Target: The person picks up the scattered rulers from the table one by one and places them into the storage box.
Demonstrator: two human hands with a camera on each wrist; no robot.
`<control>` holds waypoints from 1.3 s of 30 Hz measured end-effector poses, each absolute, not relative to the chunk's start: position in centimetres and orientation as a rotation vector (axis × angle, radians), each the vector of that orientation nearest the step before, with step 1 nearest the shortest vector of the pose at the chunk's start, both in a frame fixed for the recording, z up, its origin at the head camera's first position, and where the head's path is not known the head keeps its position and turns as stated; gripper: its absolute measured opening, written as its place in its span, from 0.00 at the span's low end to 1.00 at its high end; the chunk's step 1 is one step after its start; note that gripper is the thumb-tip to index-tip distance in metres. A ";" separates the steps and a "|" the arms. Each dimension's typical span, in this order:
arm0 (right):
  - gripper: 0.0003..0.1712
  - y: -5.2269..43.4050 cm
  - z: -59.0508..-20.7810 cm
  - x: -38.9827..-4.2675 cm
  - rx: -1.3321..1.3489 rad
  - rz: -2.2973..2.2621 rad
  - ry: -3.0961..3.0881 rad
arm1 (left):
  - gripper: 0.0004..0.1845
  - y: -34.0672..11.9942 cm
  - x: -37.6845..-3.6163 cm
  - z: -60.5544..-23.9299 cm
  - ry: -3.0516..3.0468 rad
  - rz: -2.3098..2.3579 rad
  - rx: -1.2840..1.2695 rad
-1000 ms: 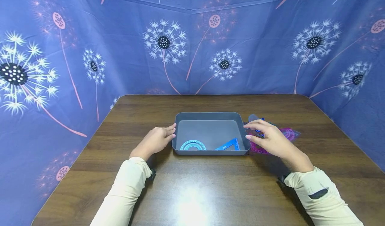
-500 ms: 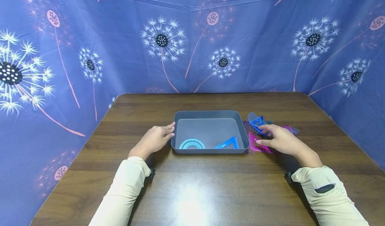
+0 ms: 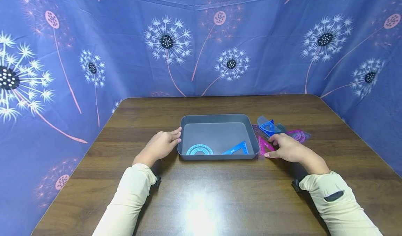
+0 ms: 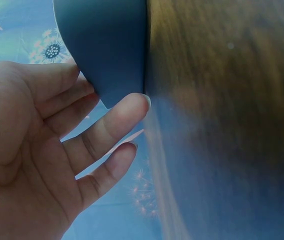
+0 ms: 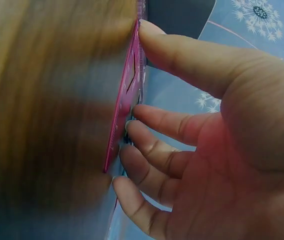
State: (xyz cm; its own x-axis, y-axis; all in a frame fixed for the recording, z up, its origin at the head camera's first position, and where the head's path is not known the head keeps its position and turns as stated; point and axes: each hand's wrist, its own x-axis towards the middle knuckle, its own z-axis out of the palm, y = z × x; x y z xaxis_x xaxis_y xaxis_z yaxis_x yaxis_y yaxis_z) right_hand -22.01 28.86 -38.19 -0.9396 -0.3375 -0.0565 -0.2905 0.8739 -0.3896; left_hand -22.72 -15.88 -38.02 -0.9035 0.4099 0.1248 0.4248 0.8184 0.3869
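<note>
A grey tray (image 3: pixel 217 118) sits mid-table, with a blue protractor (image 3: pixel 199 149) and a blue set square (image 3: pixel 236 148) lying inside it. My left hand (image 3: pixel 175 137) rests with straight fingers against the tray's left wall; in the left wrist view the left hand (image 4: pixel 114 127) touches the tray (image 4: pixel 107 45) with its fingertips. Right of the tray, my right hand (image 3: pixel 269 146) pinches a pink set square (image 3: pixel 263 144) that lies flat on the table. In the right wrist view the right hand (image 5: pixel 139 70) has its thumb on one edge of the pink set square (image 5: pixel 127 95) and its fingers on the other.
Behind the right hand lie another blue set square (image 3: pixel 269 127), a pink protractor (image 3: pixel 298 135) and a clear grey piece (image 3: pixel 262 120). The brown wooden table (image 3: pixel 201 194) is walled on three sides by a blue dandelion-print cloth (image 3: pixel 201 47).
My right hand came down from above the tray's right edge onto the pink set square and closed its thumb and fingers on it. The left hand stayed at the tray.
</note>
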 end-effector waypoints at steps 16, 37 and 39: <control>0.28 28.7 -38.0 -22.1 -0.369 -0.726 2.813 | 0.20 -16.0 -22.6 -37.9 -2.954 -0.632 -0.689; 0.09 29.2 -37.6 -22.6 -0.413 -0.538 2.920 | 0.20 -16.1 -22.7 -37.8 -2.933 -0.630 -0.701; 0.09 29.2 -37.5 -22.7 -0.398 -0.529 2.909 | 0.20 -16.1 -22.7 -37.8 -2.932 -0.627 -0.698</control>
